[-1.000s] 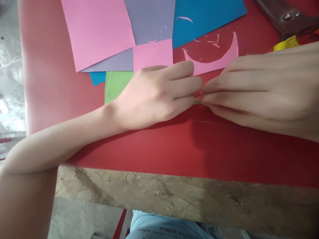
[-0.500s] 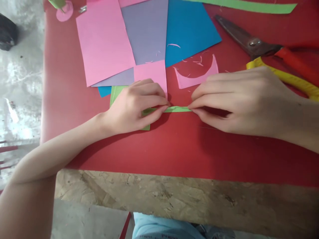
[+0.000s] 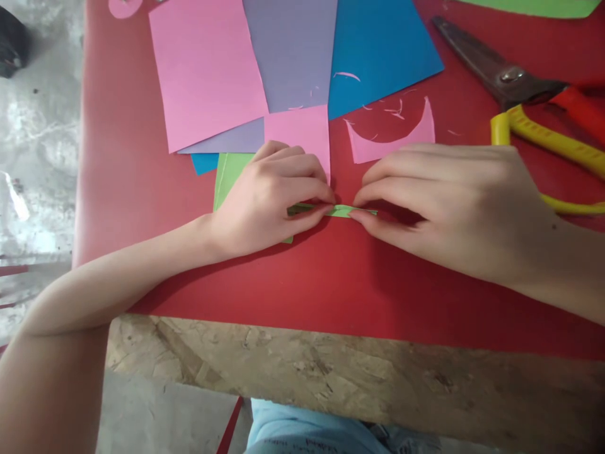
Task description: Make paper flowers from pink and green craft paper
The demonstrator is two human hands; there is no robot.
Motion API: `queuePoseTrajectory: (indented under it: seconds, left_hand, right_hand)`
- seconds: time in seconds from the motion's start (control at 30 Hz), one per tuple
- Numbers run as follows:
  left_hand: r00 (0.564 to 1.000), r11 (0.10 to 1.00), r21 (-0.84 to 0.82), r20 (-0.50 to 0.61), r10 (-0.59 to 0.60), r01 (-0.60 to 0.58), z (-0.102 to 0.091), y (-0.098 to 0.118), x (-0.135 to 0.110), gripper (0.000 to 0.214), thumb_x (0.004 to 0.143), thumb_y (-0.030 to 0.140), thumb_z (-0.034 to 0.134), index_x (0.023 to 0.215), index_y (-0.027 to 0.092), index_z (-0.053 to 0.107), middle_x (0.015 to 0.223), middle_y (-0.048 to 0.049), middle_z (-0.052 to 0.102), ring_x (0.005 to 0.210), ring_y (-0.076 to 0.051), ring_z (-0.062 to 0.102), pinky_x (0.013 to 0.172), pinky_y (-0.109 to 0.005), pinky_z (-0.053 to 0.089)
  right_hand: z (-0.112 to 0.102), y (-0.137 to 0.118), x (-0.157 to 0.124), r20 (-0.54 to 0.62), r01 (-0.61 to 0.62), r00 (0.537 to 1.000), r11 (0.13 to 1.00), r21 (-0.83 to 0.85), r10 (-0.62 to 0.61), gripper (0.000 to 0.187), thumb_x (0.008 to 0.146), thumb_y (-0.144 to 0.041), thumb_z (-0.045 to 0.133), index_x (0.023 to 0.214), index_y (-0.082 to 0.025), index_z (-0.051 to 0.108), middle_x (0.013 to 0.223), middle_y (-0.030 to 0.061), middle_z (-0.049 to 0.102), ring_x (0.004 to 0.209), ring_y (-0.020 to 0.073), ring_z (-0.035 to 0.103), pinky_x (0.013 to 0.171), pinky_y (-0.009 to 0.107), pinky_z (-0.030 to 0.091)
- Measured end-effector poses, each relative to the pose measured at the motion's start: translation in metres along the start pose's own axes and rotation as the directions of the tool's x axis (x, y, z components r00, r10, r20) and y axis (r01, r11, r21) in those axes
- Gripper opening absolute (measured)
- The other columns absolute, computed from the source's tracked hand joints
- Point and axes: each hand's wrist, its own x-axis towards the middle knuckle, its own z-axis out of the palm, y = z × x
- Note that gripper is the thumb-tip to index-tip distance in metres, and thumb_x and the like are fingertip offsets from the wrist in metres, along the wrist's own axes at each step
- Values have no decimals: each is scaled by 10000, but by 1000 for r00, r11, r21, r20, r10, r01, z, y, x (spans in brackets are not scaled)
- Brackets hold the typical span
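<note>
Between my two hands lies a narrow folded strip of green paper point(image 3: 342, 212), close to the red tabletop. My left hand point(image 3: 274, 198) pinches it between thumb and fingers, covering its left part. My right hand point(image 3: 439, 205) pinches the strip further right, and a short green end shows past the thumb tip. Under my left hand a wider piece of green paper point(image 3: 230, 176) lies partly hidden. Just beyond the hands are a small pink paper square point(image 3: 300, 129) and a curved pink paper offcut point(image 3: 394, 146).
Scissors point(image 3: 513, 79) with red and yellow handles lie at the right, near my right hand. Pink point(image 3: 208, 72), purple point(image 3: 293, 50) and blue paper point(image 3: 378, 50) overlap at the back. Another green strip point(image 3: 539, 6) lies at the top right. The wooden table edge point(image 3: 283, 366) runs along the front.
My right hand has slid left along the strip, closer to my left hand, uncovering the strip's right end. The whole view has shifted slightly, with the papers and scissors appearing further right.
</note>
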Motion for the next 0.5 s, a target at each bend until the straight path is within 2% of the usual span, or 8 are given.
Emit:
queuePoseTrajectory:
  seconds: [0.3, 0.5]
  left_hand:
    - [999, 1000, 20, -38, 11, -10, 3, 2, 1, 140, 861, 271, 575, 767, 241, 674, 798, 25, 688, 760, -149, 622, 801, -336, 435]
    - [996, 999, 3, -76, 51, -51, 3, 3, 1, 99, 848, 231, 614, 759, 212, 653, 785, 28, 690, 760, -137, 644, 791, -330, 445]
  right_hand:
    - [4, -9, 1, 69, -178, 983, 976, 122, 171, 153, 897, -217, 462, 803, -191, 581, 861, -15, 642, 806, 126, 601, 610, 253, 425]
    - [7, -10, 0, 46, -165, 986, 978, 128, 160, 87, 871, -179, 495, 811, -181, 557, 825, -14, 612, 727, 105, 556, 548, 243, 375]
